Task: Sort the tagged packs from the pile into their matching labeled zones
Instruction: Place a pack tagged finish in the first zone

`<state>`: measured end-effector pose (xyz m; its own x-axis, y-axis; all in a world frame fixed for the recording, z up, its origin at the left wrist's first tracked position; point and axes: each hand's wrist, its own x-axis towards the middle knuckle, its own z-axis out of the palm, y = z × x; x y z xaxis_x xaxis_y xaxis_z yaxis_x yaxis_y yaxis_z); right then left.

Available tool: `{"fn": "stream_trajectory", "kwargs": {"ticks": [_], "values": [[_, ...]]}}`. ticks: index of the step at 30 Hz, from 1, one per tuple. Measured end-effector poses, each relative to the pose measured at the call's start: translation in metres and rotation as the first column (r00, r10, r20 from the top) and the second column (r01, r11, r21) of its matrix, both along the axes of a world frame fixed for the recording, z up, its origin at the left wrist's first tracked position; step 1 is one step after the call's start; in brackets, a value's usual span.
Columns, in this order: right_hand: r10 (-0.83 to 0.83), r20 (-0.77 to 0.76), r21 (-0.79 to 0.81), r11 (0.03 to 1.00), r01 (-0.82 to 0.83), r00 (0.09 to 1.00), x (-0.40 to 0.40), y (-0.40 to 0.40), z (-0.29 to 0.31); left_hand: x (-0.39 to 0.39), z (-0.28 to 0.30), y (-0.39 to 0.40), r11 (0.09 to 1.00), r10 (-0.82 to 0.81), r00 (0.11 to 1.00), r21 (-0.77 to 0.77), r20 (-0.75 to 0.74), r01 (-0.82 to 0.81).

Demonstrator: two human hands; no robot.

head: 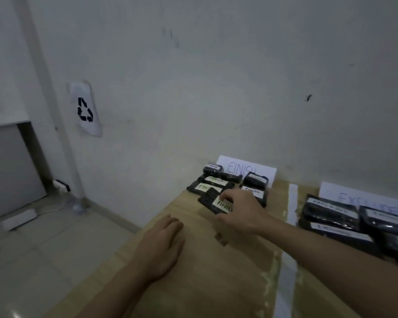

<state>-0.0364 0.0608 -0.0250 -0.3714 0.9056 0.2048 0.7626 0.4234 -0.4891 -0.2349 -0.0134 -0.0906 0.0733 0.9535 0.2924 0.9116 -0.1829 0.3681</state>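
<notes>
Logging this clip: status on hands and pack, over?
Right hand pinching FINISH-tagged pack at FINISH sign. Left hand flat on table. Nothing blocking.

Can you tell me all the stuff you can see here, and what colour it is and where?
FINISH packs: about seven, black with pale tags, far end of the table by the wall.
FINISH sign: one, white, leaning on the wall behind those packs.
EXCLUDED packs: several, black with white tags, right of the tape.
EXCLUDED sign: one, white, behind them.
Tape strip: one, white, dividing the zones.
Table: one, light wood.
Recycling sign: one, white with black arrows, wall at left.
Left hand: flat on the table.
Right hand: holding the nearest FINISH pack.
</notes>
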Motion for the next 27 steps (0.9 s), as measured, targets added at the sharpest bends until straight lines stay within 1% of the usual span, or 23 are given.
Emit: {"fn": "stream_trajectory", "kwargs": {"ticks": [3, 6, 10, 12, 16, 20, 23, 27], "values": [[0.054, 0.075, -0.029, 0.998, -0.051, 0.996, -0.032, 0.014, -0.012, -0.004, -0.007, 0.003, 1.000, 0.019, 0.999, 0.014, -0.032, -0.019], [0.080, 0.114, -0.008, 0.997, -0.079, 0.990, -0.058, 0.030, -0.020, -0.004, -0.009, 0.003, 0.999, 0.018, 0.999, 0.029, -0.038, -0.017], [0.073, 0.124, 0.010, 0.997, -0.075, 0.990, -0.082, 0.048, -0.028, -0.007, -0.012, 0.005, 1.000, 0.018, 0.999, 0.020, -0.030, -0.018], [0.047, 0.169, 0.019, 0.999, -0.051, 0.984, -0.087, 0.052, -0.033, -0.008, -0.012, 0.006, 0.999, 0.022, 0.999, 0.024, -0.029, -0.021], [0.002, 0.202, 0.034, 0.999, -0.009, 0.979, -0.088, 0.054, -0.045, -0.010, -0.014, 0.007, 1.000, 0.017, 0.999, 0.024, -0.029, -0.017], [-0.008, 0.253, 0.079, 0.997, -0.012, 0.967, -0.085, 0.050, -0.043, -0.009, -0.011, 0.006, 1.000, 0.014, 1.000, 0.023, -0.015, -0.013], [0.002, 0.280, 0.106, 0.994, -0.033, 0.960, -0.074, 0.042, -0.032, -0.008, -0.008, 0.005, 1.000, 0.011, 0.998, 0.012, -0.057, -0.011], [0.043, 0.245, 0.109, 0.992, -0.071, 0.969, -0.037, 0.033, -0.009, -0.003, 0.000, 0.003, 0.999, 0.011, 0.991, -0.049, -0.136, -0.018]]}}
